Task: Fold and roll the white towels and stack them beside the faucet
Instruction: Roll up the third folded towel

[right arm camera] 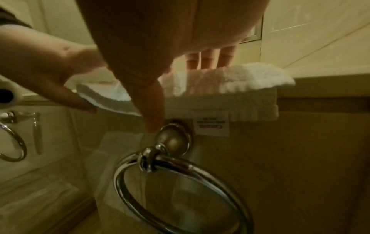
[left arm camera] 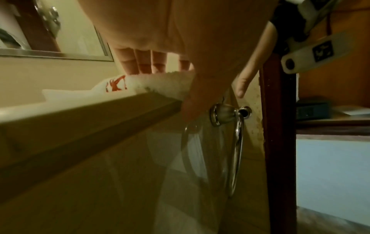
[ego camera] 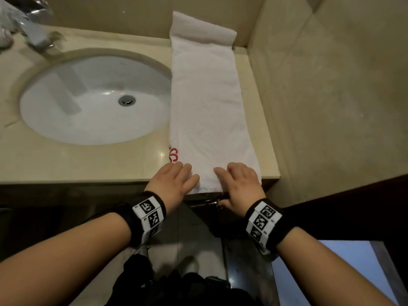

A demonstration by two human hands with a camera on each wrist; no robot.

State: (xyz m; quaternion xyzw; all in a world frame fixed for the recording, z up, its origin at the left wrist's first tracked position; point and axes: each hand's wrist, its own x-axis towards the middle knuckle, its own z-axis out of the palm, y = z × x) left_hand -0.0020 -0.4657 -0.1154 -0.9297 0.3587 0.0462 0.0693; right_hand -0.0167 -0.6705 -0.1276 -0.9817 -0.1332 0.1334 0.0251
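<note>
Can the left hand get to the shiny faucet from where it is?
Probably yes. The left hand lies flat on the towel's near end, holding nothing, and only bare counter and the open sink lie between it and the faucet.

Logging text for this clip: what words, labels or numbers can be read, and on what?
Towel, red lettering at its near left edge: partly hidden, unreadable.
Towel tag, red and black print: upside down, too blurred to read.
Wristbands: black-and-white code squares with tiny characters beside them, too small to read.
</note>
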